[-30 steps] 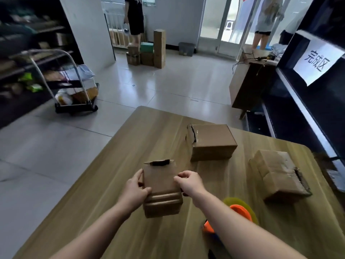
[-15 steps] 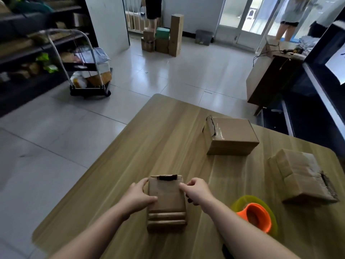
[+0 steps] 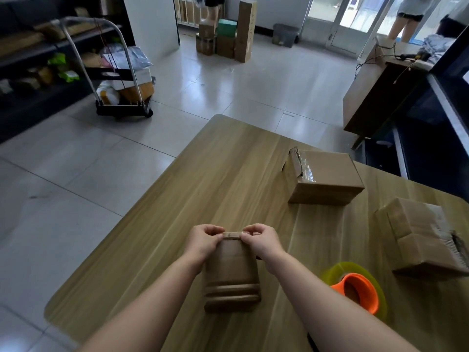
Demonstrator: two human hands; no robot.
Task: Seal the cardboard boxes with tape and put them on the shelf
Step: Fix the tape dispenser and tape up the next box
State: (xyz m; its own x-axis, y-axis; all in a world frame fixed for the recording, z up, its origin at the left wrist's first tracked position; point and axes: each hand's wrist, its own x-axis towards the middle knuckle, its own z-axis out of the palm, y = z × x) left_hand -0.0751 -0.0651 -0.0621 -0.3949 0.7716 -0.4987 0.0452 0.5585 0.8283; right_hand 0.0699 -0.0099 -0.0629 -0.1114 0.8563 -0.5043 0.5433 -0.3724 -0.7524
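Observation:
A small brown cardboard box [image 3: 232,270] lies on the wooden table [image 3: 203,179] right in front of me. My left hand [image 3: 204,241] and my right hand [image 3: 262,241] both pinch its far top edge, fingers curled over the flap. A roll of yellowish tape on an orange dispenser [image 3: 355,290] sits to the right of my right forearm. A taped cardboard box [image 3: 323,180] rests farther back on the table. A third, worn cardboard box [image 3: 421,236] lies at the right edge.
A hand cart [image 3: 121,82] loaded with parcels stands on the tiled floor at the left, by dark shelves [image 3: 30,62]. Stacked cartons [image 3: 228,36] sit at the far wall. A dark shelf unit [image 3: 441,102] runs along the right. Two persons stand far back.
Both hands have slid from the box's sides up to its far top edge and now pinch the flap. The dark gap at that edge is no longer visible. My head has tilted down.

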